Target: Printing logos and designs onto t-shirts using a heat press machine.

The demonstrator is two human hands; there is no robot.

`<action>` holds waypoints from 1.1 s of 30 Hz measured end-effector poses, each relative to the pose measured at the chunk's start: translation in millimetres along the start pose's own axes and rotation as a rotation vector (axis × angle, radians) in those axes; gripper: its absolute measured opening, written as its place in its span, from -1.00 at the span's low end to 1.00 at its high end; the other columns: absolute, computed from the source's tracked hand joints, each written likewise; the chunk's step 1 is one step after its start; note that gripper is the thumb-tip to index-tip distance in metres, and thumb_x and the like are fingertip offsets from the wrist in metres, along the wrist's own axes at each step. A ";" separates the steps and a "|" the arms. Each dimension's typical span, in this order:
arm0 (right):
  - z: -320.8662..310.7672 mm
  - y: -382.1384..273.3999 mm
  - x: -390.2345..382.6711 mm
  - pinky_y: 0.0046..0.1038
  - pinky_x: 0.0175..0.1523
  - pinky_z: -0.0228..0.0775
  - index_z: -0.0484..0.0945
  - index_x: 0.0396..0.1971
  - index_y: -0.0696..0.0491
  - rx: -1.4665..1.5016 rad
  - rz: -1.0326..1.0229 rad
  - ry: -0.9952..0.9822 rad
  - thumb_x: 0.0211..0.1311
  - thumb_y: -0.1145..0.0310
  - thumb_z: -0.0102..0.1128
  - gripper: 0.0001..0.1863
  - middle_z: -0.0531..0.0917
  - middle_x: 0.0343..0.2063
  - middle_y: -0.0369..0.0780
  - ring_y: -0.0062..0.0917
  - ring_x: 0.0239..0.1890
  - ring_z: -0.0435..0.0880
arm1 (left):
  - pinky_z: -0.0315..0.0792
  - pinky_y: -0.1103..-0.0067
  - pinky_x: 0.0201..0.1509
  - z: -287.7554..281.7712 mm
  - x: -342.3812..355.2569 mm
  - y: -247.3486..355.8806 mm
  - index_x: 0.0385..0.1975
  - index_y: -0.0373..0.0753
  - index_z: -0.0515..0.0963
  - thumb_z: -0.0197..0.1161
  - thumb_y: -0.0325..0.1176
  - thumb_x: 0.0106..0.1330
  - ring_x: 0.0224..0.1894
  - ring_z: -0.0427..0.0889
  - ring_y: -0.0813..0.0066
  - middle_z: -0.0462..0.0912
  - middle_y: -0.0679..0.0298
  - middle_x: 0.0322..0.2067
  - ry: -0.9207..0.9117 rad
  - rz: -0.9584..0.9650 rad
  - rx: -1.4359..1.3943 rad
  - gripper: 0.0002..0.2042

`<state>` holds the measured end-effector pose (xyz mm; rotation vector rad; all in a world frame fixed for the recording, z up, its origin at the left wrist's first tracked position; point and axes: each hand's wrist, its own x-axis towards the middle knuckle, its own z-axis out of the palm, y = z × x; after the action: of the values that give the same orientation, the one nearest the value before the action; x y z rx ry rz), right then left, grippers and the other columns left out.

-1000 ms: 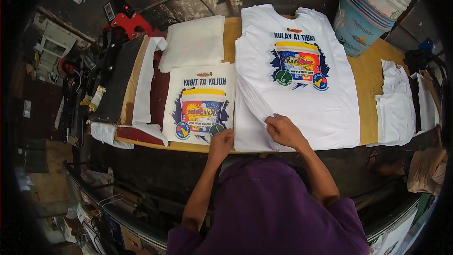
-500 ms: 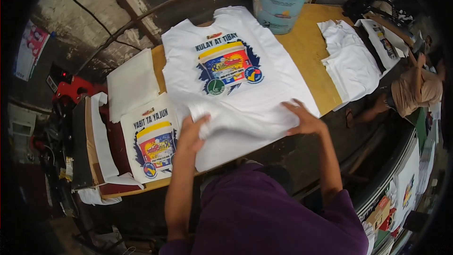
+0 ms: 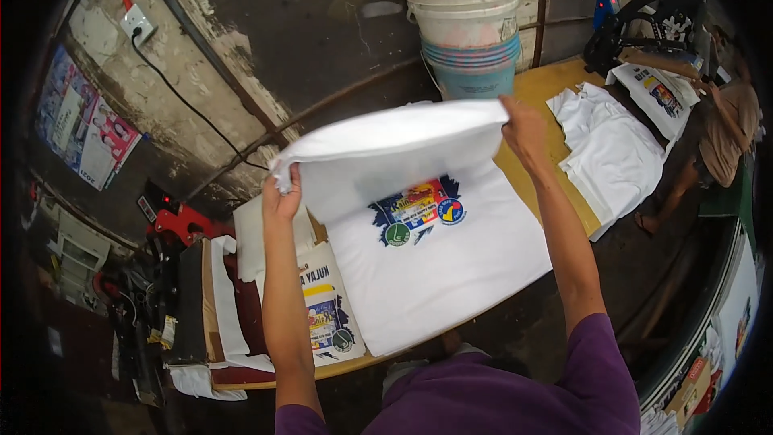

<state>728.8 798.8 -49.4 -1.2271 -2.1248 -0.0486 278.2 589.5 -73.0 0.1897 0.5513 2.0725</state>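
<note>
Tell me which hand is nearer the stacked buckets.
Right. The right hand is just below the buckets in view, near their right edge; the left hand is well off to their lower left.

Two bare hands [image 3: 282, 197], at least one printed white cloth shirt [image 3: 447, 290] and one yellow wooden bench [image 3: 553, 79] show. There is one square white wall socket [image 3: 135, 19].

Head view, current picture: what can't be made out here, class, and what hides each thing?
All in the head view:
- Upper part of the shirt print: hidden by the raised white cloth.
- Left part of the mirrored-print sheet: covered by the left forearm.
- Right hand's fingertips: hidden by the hand itself and the cloth.
- Wall poster's fine print: too small.
- Co-worker: partly lost in the dark rim.
</note>
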 end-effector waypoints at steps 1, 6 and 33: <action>-19.7 -4.6 2.5 -0.23 -0.19 0.43 0.57 -0.16 -0.02 0.055 -0.100 0.209 -0.20 0.58 0.12 -0.54 0.64 -0.34 -0.12 -0.20 -0.28 0.61 | 0.58 0.45 -0.04 12.2 -11.7 9.3 -0.23 -0.46 0.43 -0.04 -0.51 0.33 -0.16 0.60 0.21 0.57 0.01 -0.23 -0.174 -0.124 -0.119 -0.85; -92.1 -9.4 -35.4 -0.39 -0.05 0.44 0.59 -0.25 0.09 0.120 -0.319 0.578 -0.21 0.56 0.27 -0.63 0.67 -0.28 -0.16 -0.31 -0.15 0.65 | 0.46 0.42 0.10 46.5 -148.1 32.9 0.05 -0.40 0.35 0.02 -0.45 0.34 0.00 0.54 0.28 0.51 0.03 -0.03 -0.257 0.032 0.125 -0.69; -398.5 -100.5 -66.1 -0.51 -0.04 0.45 0.55 -0.02 -0.08 -0.130 -0.536 0.995 -0.02 0.67 0.08 -0.49 0.65 -0.15 -0.21 -0.45 -0.11 0.66 | 0.44 0.54 -0.01 170.7 -334.8 134.6 0.04 -0.47 0.34 -0.02 -0.45 0.34 0.00 0.49 0.39 0.49 0.02 -0.01 -0.411 1.000 0.819 -0.68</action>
<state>884.1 554.5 249.7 -0.4614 -1.4778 -0.8536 413.7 300.9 167.2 1.5969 1.1713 2.4622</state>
